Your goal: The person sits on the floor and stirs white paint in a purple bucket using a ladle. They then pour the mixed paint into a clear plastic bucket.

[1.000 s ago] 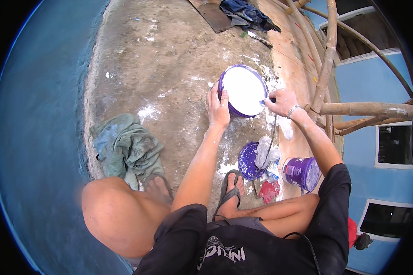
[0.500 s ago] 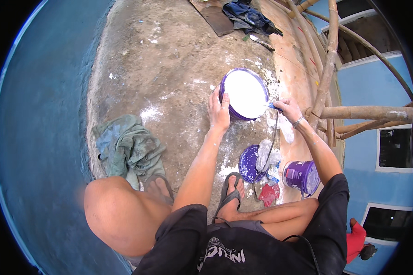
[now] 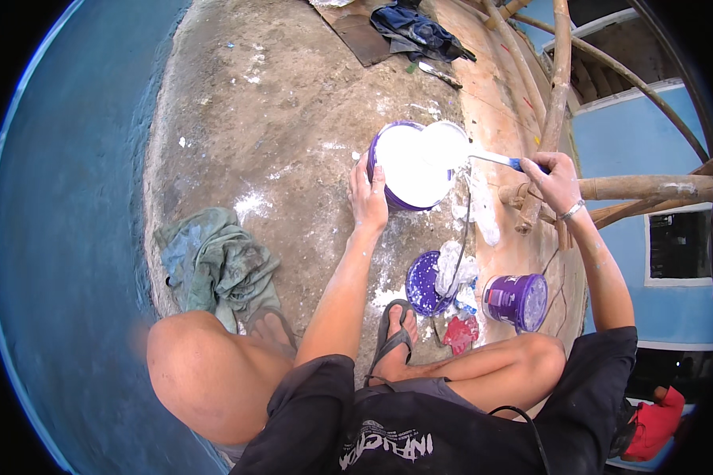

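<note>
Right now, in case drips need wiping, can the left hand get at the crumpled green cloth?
Probably yes: only spattered brown ground seems to separate the left hand from the crumpled green cloth, though it would first have to leave the white-filled purple bucket.

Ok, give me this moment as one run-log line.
Left hand: against bucket | Right hand: holding tool, white head at bucket's right edge | Bucket: white inside | Nearby: lid, green cloth, second bucket

The left forearm (image 3: 337,297) slanted up from the lower middle of the frame to the left hand (image 3: 368,199) near the centre — opened out, thumb apart. Right of centre, the right hand (image 3: 557,180) was curled in a grip, its forearm (image 3: 604,265) angling down toward the lower right.
</note>
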`<control>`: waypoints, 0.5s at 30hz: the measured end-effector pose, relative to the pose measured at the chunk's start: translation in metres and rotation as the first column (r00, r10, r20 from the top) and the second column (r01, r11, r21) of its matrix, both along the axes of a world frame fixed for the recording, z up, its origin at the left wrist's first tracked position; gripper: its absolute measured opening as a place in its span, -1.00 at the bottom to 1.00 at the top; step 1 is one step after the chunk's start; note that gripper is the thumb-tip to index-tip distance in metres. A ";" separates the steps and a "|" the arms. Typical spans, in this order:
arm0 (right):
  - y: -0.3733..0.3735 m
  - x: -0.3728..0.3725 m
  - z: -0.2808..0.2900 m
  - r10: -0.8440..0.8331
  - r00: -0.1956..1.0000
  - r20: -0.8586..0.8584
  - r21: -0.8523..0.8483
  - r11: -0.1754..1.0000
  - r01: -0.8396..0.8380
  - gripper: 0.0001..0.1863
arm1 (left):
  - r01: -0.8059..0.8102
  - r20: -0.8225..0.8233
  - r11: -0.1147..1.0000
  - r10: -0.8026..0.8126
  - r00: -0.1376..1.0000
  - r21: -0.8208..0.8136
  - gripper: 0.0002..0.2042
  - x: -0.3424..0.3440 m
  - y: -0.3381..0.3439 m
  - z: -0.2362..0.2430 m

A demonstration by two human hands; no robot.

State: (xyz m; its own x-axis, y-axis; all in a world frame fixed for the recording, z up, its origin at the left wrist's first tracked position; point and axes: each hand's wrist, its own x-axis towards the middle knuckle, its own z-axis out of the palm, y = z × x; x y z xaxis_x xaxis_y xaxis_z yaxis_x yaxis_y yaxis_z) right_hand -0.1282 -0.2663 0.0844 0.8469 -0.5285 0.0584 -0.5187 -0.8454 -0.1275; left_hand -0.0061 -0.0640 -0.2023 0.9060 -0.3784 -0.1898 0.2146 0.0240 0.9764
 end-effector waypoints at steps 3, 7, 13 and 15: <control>0.020 0.001 0.025 0.151 0.988 0.038 -0.118 0.982 -0.146 -0.65 | -0.005 -0.005 1.000 0.005 1.000 0.003 -0.45 -0.001 -0.001 0.000; 0.041 -0.002 0.044 0.352 0.935 -0.050 -0.374 0.861 -0.344 -0.75 | 0.001 0.015 1.000 -0.001 1.000 -0.004 -0.44 -0.001 -0.001 -0.002; 0.049 0.001 0.012 0.583 0.787 -0.204 -0.512 0.622 -0.593 -0.83 | 0.020 -0.002 0.999 -0.019 1.000 0.040 -0.41 0.000 0.001 -0.001; 0.052 0.010 -0.013 0.575 0.769 -0.280 -0.498 0.598 -0.628 -0.84 | 0.024 0.005 0.998 -0.024 1.000 0.056 -0.41 -0.001 0.001 0.000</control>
State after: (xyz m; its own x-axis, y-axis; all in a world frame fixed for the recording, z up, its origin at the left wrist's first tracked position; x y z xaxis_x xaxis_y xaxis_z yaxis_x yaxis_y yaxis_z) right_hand -0.1179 -0.2143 0.0711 0.9762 0.2038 0.0743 0.1475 -0.8748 0.4614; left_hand -0.0068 -0.0628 -0.2019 0.8978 -0.3889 -0.2065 0.2092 -0.0359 0.9772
